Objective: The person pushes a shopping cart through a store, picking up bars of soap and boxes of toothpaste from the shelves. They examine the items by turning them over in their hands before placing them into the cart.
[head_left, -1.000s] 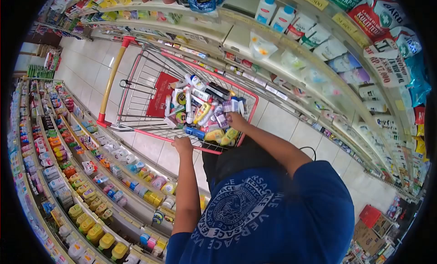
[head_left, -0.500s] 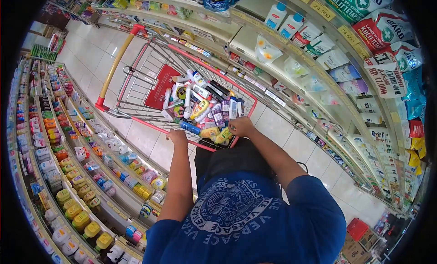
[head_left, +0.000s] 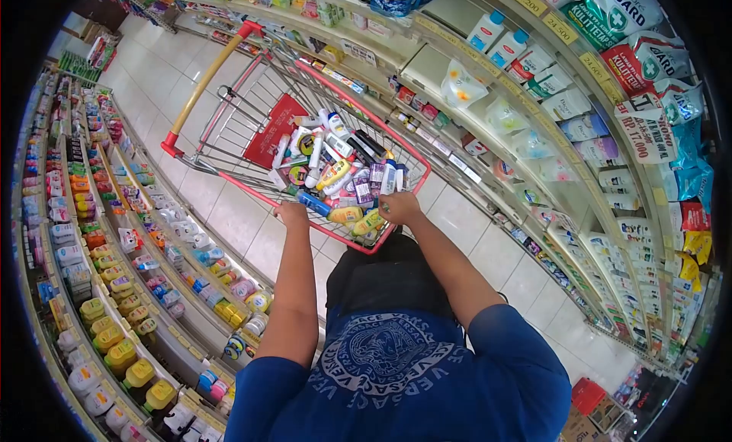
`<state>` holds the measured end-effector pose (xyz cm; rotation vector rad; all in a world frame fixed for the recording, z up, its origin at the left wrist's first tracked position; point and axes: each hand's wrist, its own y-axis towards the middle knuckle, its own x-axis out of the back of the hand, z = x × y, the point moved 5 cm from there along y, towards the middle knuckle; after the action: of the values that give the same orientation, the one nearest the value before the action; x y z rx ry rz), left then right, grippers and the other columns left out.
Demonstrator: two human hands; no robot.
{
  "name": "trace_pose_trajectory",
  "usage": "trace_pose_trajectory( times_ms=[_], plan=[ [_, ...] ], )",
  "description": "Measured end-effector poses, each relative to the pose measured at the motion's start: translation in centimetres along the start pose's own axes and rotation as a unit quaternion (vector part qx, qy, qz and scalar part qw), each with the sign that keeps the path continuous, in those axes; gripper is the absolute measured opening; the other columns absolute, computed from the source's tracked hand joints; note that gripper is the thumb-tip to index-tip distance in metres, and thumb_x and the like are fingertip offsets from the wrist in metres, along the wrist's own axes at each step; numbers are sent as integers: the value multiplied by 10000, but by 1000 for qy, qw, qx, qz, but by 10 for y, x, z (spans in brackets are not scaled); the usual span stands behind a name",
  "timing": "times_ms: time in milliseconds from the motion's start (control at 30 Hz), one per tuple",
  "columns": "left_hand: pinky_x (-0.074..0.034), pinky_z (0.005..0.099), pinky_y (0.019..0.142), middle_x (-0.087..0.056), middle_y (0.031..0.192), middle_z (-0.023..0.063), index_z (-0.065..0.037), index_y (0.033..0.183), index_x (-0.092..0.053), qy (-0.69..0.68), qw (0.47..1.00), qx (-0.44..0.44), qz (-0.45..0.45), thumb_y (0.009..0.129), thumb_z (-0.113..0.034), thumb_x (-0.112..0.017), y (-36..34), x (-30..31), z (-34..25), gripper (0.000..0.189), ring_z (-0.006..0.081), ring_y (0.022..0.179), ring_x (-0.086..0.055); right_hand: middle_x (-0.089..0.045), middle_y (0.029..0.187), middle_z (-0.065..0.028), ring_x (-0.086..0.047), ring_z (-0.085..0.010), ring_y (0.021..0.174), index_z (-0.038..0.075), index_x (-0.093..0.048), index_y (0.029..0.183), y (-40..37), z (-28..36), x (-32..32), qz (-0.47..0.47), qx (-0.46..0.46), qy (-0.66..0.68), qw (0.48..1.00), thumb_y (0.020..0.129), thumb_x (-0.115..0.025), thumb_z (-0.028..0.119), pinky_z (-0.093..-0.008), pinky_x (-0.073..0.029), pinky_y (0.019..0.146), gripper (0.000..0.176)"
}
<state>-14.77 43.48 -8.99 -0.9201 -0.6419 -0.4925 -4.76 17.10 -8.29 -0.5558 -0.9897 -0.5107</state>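
Note:
A metal shopping cart [head_left: 369,251] with a red rim stands in front of my body, its yellow-and-red handle [head_left: 204,84] at the far end. My left hand [head_left: 293,213] is closed around the rim on the left side. On the right, my right hand [head_left: 400,207] grips the near end of the rim, next to a yellow bottle [head_left: 369,222]. A heap of bottles, tubes and packs fills the near part of the basket, among them a blue bottle [head_left: 313,203] and a yellow-and-white bottle [head_left: 333,174]. My fingertips are partly hidden.
Curved by the lens, a shelf of yellow bottles [head_left: 120,357] and small packs runs along the left. Another shelf with refill pouches [head_left: 568,104] and white bottles [head_left: 485,32] lines the right. Tiled floor [head_left: 496,240] lies between them. A red box [head_left: 587,395] sits behind, lower right.
The cart and both hands appear slightly higher in view, and the cart's handle has swung up and to the right. The shelves have shifted a little with the camera. Both hands keep their hold.

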Motion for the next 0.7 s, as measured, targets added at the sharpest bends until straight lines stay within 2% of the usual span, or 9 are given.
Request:
trace_pose_trajectory(
  times_ms=[200,300,333,433,467,533,567,600,700],
  plan=[
    [-452,547,724,-597,1078,8,-136,1055,-622,-4,1000,3,30,852,-254,-500,-14,11,2,265,201,1024,-525,-636,715,-91,-621,-280,691,146,-627,816,11,4,-1,47,-48,-43,997,697,-567,310,-410,-486,644,211],
    [-306,656,915,-562,1142,-1,-124,1107,-593,9,999,-11,43,759,-72,-620,-16,19,2,353,239,1116,-467,-634,738,-68,-613,-255,730,147,-622,801,10,4,-7,30,-56,-50,997,693,-580,267,-401,-481,649,167],
    [-168,676,985,-543,1176,5,-111,1143,-570,18,999,17,42,696,-5,-662,-11,11,-2,468,245,1178,-417,-629,753,-57,-597,-247,760,146,-618,792,7,5,-4,-30,-30,-15,999,698,-579,258,-395,-469,661,151],
    [-129,675,995,-514,1228,22,-99,1172,-548,187,978,-4,98,690,-24,-680,-18,19,-6,505,243,1210,-399,-607,783,-28,-542,-222,798,138,-605,750,6,5,-5,-119,9,2,993,711,-567,219,-359,-410,704,98],
    [-135,652,1000,-564,1172,30,-112,1091,-606,196,981,-9,11,716,-54,-652,-14,11,-7,383,246,1152,-471,-602,786,-29,-533,-218,791,134,-602,737,2,8,1,-174,32,-19,984,709,-562,203,-350,-390,712,85],
    [-230,581,983,-603,1097,34,-123,1022,-636,79,991,-105,11,722,-75,-635,-4,6,-1,304,237,1086,-524,-589,741,-15,-516,-197,727,120,-594,693,-5,14,10,-268,93,-22,959,699,-548,156,-332,-347,685,58],
    [-326,510,966,-641,1022,37,-133,953,-665,-33,981,-189,2,729,-97,-618,-3,9,1,232,228,1020,-576,-589,741,-15,-516,-197,727,120,-594,693,-4,13,7,-256,98,-27,961,699,-548,156,-332,-347,685,58],
    [-459,353,817,-673,881,27,-153,840,-685,-66,969,-238,-23,715,-150,-604,-7,12,7,149,200,889,-630,-589,719,-10,-517,-193,701,119,-593,685,-2,10,4,-258,96,-9,961,696,-546,146,-331,-341,664,56],
    [-484,276,766,-667,905,70,-118,829,-680,-95,965,-244,2,657,-156,-644,-10,18,13,180,188,891,-631,-587,664,3,-514,-183,628,116,-598,678,1,5,-2,-254,104,18,961,687,-546,119,-322,-321,618,53]
  ],
)
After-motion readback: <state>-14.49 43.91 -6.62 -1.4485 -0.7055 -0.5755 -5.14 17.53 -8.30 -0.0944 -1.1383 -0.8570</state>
